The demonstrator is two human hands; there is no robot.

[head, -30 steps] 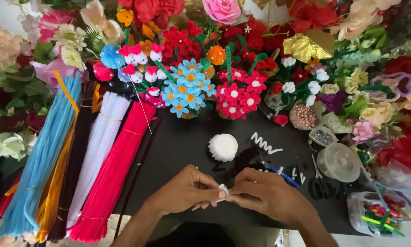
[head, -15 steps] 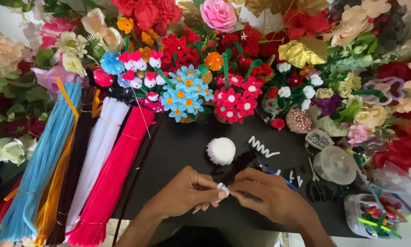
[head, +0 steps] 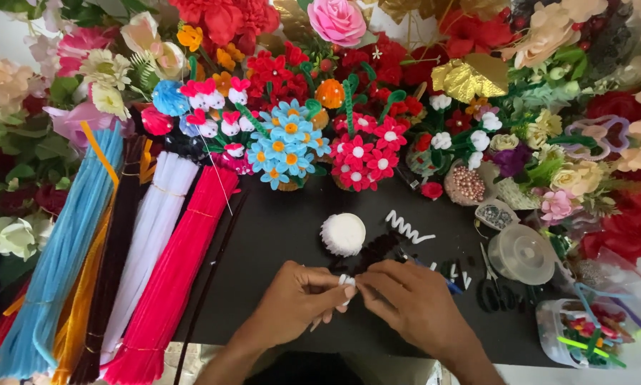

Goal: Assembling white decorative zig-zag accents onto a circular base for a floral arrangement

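The black bench is ringed at the back and right by a dense bank of artificial flowers. Its left side is covered by long bundles of pipe cleaners: blue, white and red. A blue-flower pot and a red-flower pot are set at the bench's far edge. A clear round lidded tub is seen at right. A white fluffy pompom and a white coiled spiral lie just beyond the hands. The left hand and right hand are met at the fingertips, each grip pinched on a small white pipe-cleaner piece, held low over the bench's near middle. Its shape is mostly hidden by fingers; possibly a short loop.
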